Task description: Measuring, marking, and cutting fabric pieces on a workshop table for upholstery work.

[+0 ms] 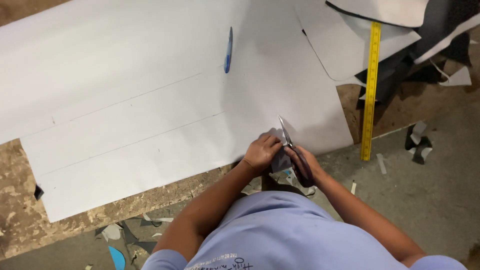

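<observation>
Right hand (309,162) closed on dark-handled steel scissors (294,150), blades parted at near edge of large white thin sheet (165,105). Left hand (262,150) pressed flat beside cut. Sheet likely light, floppy; best held near blades. Blue pen (228,49) far, yellow ruler (370,90) right.

Workshop setting: worn wooden bench (15,220), large white sheet (150,100) with ruled lines, yellow ruler (370,90), offcuts (417,142) littering concrete floor (440,200).

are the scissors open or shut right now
Open: the scissors in the right hand show a blade angled up over the white sheet.
</observation>
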